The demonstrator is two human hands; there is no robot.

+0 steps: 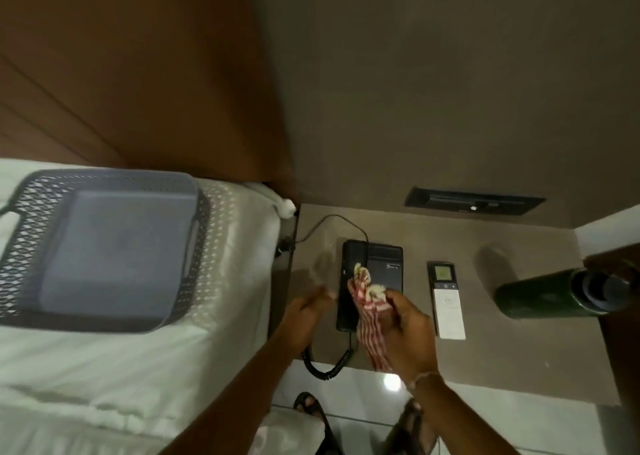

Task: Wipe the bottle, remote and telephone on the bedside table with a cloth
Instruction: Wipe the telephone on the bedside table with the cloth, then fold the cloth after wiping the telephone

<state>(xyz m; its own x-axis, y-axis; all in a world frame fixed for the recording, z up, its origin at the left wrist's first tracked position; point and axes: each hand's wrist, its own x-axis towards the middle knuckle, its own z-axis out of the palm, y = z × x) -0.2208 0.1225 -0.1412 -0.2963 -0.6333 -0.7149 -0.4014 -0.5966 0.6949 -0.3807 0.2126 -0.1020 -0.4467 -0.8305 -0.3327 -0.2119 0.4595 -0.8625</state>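
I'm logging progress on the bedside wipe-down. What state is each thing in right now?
telephone: flat on the bedside table, handset in its cradle.
cloth: bunched in the right hand, over the telephone.
left hand: open, blurred, beside the handset.
remote: lying flat, untouched.
bottle: upright, capped, untouched.
basket: on the bed, empty.

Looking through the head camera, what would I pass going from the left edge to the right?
Basket on the bed → left hand → telephone with the right hand holding a striped cloth over it → remote → bottle.
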